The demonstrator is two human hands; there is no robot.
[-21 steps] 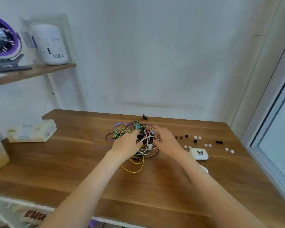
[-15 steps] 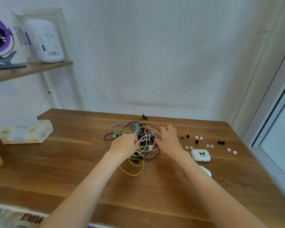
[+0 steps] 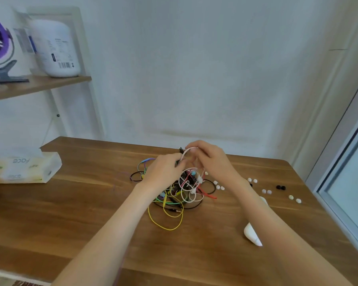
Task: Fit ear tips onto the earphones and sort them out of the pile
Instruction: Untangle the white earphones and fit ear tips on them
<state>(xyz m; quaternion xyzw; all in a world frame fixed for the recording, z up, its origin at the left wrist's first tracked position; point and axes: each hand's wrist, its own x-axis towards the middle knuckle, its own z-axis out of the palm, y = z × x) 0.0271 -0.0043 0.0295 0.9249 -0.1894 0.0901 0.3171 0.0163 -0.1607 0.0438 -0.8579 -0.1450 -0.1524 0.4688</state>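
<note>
Pale pink earphone cable (image 3: 185, 152) arches between both hands, above the tangled pile of coloured earphone wires (image 3: 180, 195) on the wooden desk (image 3: 70, 213). Left hand (image 3: 163, 172) pinches its lower end, right hand (image 3: 212, 161) its upper end. Small white and black ear tips (image 3: 266, 191) lie scattered at the pile's three o'clock.

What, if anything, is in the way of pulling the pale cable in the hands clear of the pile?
The pale cable, pinched by the left hand and right hand, runs down into the pile, where its loops look interlaced with the red cable and black cables. Those block it.
</note>
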